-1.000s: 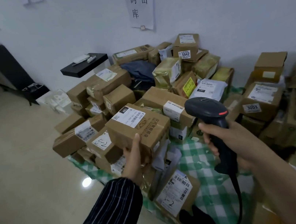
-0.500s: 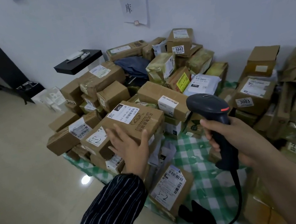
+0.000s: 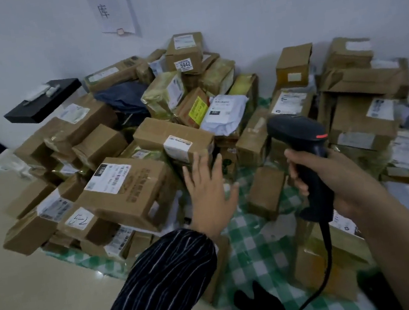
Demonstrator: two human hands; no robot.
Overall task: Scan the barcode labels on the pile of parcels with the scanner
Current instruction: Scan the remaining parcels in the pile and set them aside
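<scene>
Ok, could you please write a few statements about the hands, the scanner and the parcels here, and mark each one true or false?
1. The right hand grips the scanner. True.
2. The left hand holds a parcel. False: it is open with fingers spread and grips nothing.
3. The box labelled 5942 sits high on the pile, close to the wall. True.
4. The parcels lie on a plain red cloth. False: the cloth is green and white checked.
</scene>
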